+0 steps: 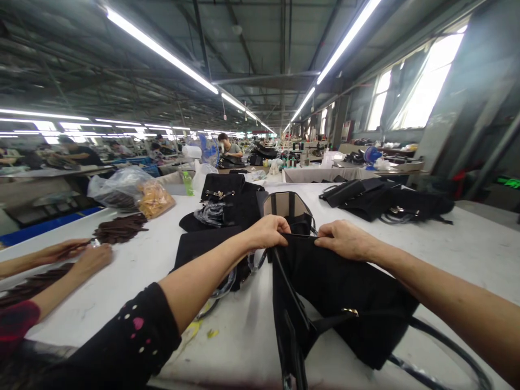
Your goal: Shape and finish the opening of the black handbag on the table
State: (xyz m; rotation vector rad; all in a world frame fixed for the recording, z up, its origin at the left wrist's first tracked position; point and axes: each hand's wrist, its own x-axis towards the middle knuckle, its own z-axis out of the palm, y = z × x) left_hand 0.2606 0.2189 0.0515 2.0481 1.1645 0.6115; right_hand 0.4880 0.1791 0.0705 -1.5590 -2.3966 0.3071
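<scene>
A black fabric handbag [341, 298] lies on the white table [467, 244] in front of me, its straps trailing toward the near edge. My left hand [268, 232] is closed in a pinch on the bag's far top edge at its left corner. My right hand [345, 239] is closed on the same edge a little to the right. Just beyond my hands stands another black bag [289, 208] with a beige lining, open at the top.
More black bags [227, 200] are stacked behind, and others [385, 200] lie at the right. A co-worker's hands [87, 252] rest at the left near dark brown pieces [119, 227]. Plastic sacks [130, 192] sit farther back. People work at distant tables.
</scene>
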